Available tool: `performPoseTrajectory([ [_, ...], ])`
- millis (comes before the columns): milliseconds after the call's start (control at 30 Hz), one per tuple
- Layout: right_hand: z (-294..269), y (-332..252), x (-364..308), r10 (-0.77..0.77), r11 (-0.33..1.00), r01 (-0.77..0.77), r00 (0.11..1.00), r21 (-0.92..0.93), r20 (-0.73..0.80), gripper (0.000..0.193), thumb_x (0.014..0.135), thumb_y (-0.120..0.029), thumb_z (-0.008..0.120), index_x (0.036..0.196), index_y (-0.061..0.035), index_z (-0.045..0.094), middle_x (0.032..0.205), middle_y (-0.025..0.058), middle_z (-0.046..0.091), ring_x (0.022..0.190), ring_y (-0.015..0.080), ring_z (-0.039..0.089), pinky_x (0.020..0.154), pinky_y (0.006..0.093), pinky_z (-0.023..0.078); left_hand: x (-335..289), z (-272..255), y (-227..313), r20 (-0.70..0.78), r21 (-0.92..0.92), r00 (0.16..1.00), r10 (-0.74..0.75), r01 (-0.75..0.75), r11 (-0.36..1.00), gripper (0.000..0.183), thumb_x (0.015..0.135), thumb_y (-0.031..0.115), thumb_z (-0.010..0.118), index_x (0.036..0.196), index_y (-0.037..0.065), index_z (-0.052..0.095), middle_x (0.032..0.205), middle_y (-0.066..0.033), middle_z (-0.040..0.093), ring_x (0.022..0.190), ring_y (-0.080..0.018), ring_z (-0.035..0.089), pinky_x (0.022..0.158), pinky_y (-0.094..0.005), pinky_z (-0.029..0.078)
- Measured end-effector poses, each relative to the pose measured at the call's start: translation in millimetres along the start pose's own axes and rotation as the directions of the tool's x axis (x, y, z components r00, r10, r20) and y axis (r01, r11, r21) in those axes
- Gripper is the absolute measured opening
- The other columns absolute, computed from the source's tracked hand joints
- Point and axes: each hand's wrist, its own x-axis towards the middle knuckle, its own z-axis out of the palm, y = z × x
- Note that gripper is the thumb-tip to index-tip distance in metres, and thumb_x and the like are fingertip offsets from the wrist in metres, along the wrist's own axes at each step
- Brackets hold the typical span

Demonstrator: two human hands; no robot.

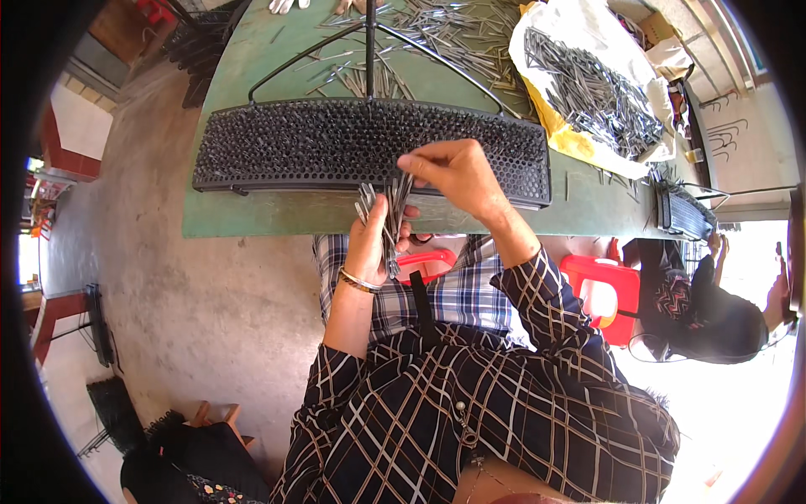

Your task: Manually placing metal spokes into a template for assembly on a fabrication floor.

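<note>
A bundle of thin grey metal strips (391, 231) stands upright in my left hand (368, 239), its fingers wrapped round them just in front of a long black perforated rack (285, 143). Many of the rack's holes are filled with dark strip ends; bare holes show toward its right end and along the near edge. Over the near edge, my right hand (457, 172) pinches with thumb and forefinger at the top of a strip rising from the bundle. Whether that strip is free of the bundle I cannot tell.
Black rods (370, 50) rise from the rack. Loose strips (453, 34) lie across the green table (243, 214), and more fill a white-and-yellow sack (546, 109) on the right. A red stool (625, 294) stands below. A person (714, 311) works at another rack (684, 214).
</note>
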Motion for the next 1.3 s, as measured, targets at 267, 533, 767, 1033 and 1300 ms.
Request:
performPoseTrajectory([
  [267,-4.5,-1.3,-0.6,0.092,0.994,-0.087,0.992,0.062,-0.082,0.024,0.082,-0.020,0.070,0.088,0.0034,0.070,0.065,0.0041,0.065,0.057,0.0058,0.056,0.051,0.0223,0.044,0.3,-1.0,-6.4,-0.015,0.067,1.000,0.014,-0.013,0.998,0.022,0.092,0.024,0.058,0.102,0.005,0.057,0.087,-0.0073,0.065,0.062,-0.0086,0.055,0.045,-0.0206,0.042],
  [533,-3.5,6.2,-0.1,0.119,0.993,-0.119,0.991,0.006,-0.059,0.028,0.081,-0.023,0.071,0.084,0.0042,0.070,0.062,0.0058,0.064,0.055,0.0065,0.057,0.050,0.0226,0.044,-0.9,4.8,-7.3,-0.039,0.042,0.999,0.003,-0.002,0.999,0.019,0.092,0.022,0.058,0.103,0.006,0.057,0.084,-0.0078,0.064,0.060,-0.0096,0.054,0.043,-0.0207,0.042],
  [767,-9.4,5.3,4.8,0.061,0.998,-0.063,0.990,-0.012,-0.125,0.028,0.083,-0.026,0.070,0.087,0.0014,0.070,0.065,0.0032,0.065,0.056,0.0053,0.057,0.049,0.0194,0.043,-1.1,-0.1,-9.3,-0.053,0.092,0.999,-0.007,0.012,0.996,0.021,0.091,0.026,0.059,0.101,0.008,0.058,0.086,-0.0064,0.062,0.061,-0.0097,0.052,0.044,-0.0203,0.038],
  [1033,-10.9,9.0,16.9,-0.174,0.980,0.131,0.929,-0.148,-0.326,0.026,0.081,-0.022,0.071,0.087,0.0027,0.069,0.066,0.0102,0.066,0.058,0.0107,0.061,0.054,0.0252,0.047,-4.7,0.1,-11.2,-0.044,0.076,0.999,0.010,-0.006,0.997,0.027,0.091,0.025,0.059,0.107,0.004,0.058,0.082,-0.0071,0.062,0.058,-0.0097,0.053,0.041,-0.0213,0.040],
  [1300,-2.6,11.4,13.2,-0.353,0.918,0.279,0.900,-0.283,-0.255,0.019,0.081,-0.018,0.069,0.088,-0.0001,0.068,0.077,0.0110,0.064,0.059,0.0210,0.059,0.055,0.0298,0.046,-4.6,-0.2,-11.7,-0.024,0.036,0.999,-0.028,0.029,0.999,0.028,0.090,0.023,0.062,0.110,0.004,0.056,0.081,-0.0066,0.060,0.059,-0.0096,0.053,0.042,-0.0210,0.041],
])
